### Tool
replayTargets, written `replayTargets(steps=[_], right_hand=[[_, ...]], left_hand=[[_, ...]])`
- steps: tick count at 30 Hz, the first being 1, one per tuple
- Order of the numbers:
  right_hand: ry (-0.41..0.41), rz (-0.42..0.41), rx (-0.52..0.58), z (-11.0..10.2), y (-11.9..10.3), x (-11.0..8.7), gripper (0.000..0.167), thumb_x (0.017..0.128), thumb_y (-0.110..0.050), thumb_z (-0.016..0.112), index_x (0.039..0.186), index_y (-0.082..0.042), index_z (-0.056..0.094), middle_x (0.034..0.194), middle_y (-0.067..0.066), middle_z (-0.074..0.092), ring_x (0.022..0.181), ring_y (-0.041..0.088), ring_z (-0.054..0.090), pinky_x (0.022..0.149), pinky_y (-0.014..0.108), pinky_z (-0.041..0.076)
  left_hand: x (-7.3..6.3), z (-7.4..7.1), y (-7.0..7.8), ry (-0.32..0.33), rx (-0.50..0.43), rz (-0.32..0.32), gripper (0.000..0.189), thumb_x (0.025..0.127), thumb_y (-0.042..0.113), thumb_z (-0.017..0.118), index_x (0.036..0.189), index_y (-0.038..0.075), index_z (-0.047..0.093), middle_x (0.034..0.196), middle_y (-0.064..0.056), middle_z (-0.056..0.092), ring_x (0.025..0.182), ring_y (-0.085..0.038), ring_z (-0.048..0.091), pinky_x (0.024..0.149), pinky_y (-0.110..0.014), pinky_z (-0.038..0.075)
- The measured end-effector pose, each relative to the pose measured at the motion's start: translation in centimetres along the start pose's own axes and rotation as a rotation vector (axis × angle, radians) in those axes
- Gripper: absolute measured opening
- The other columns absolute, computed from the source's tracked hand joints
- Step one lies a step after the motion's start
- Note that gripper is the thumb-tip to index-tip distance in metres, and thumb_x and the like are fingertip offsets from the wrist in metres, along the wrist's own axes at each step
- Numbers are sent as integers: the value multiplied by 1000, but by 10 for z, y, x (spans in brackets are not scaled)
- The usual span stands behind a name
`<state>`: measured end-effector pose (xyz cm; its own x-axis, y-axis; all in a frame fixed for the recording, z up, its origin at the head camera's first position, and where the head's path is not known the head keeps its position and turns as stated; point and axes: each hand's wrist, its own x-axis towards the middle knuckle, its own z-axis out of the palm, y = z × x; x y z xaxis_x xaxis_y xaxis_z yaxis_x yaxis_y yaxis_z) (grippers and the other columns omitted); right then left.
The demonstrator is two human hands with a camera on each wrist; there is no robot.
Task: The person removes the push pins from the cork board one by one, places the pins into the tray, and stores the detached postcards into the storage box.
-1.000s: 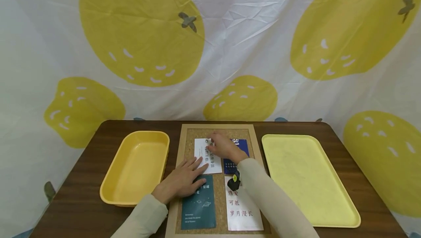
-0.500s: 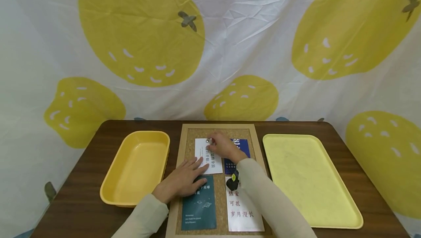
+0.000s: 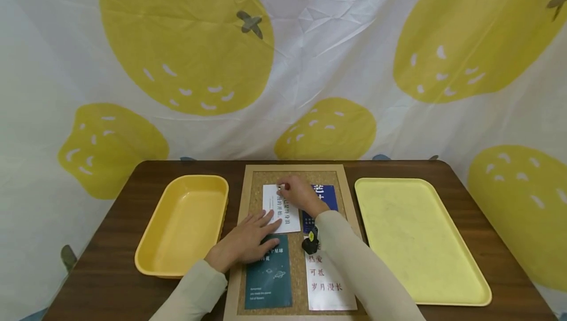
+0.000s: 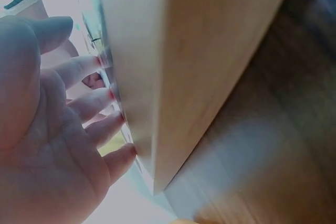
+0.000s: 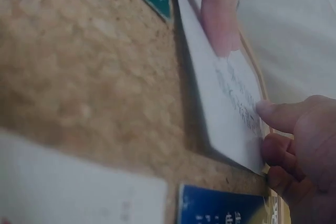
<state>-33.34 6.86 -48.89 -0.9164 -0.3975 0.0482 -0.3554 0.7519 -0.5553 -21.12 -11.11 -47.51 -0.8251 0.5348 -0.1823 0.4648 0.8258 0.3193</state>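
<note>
In the head view a white card (image 3: 269,195) with dark lettering lies on the upper left of a framed corkboard (image 3: 305,176). My left hand (image 3: 245,240) rests with spread, nearly straight fingers on its lower edge and on the teal card (image 3: 267,284) below. At the card's top, my right hand (image 3: 302,195) pinches what looks like a small silvery pushpin, mostly hidden by thumb and fingers. The right wrist view has the thumb (image 5: 281,115) against the white card, whose near edge stands slightly off the cork.
A blue card (image 3: 327,195) is partly under my right hand. Below it lies a white card with red characters (image 3: 328,299). A deep yellow tub (image 3: 181,227) stands left of the board, a flat pale-yellow tray (image 3: 416,237) right. Behind the table (image 3: 110,242) hangs a fruit-patterned cloth.
The silvery pushpin showed more clearly between the right fingers before; now those fingers have turned slightly and cover most of it. My left hand stays in place.
</note>
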Motion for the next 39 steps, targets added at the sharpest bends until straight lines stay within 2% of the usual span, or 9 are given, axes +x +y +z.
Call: replayTargets(steps=[11,18,30,39], right_hand=[[77,40,64,1,-1,-1,14,93,-15,70,105,-16,77,103,3,72,86,16,60,74,32,52],[132,54,29,4,-4,-1,12,91,-17,72,101,-16,79,104,3,74,93,19,67,82,37,55],[167,5,-79,5,-7,1,9,90,-19,73,93,-14,79,85,1,73,73,14,61,70,32,51],[140,4,-125,4,-6,3,13,93,-23,70,95,-14,79,83,0,73,67,11,59,66,31,49]], left_hand=[[-2,-5,2,-15,-4,-3,55,103,44,46,152,19,42,162,-8,29,151,-30,21,122,-50,17],[-3,-7,3,-15,-10,3,55,103,43,48,152,19,41,162,-7,28,151,-30,20,122,-50,17],[-4,-6,1,-7,-13,10,56,102,41,51,152,18,42,162,-8,29,151,-31,20,122,-50,18],[-2,-8,2,-24,-13,4,57,102,44,50,152,19,41,162,-8,28,151,-31,20,122,-50,18]])
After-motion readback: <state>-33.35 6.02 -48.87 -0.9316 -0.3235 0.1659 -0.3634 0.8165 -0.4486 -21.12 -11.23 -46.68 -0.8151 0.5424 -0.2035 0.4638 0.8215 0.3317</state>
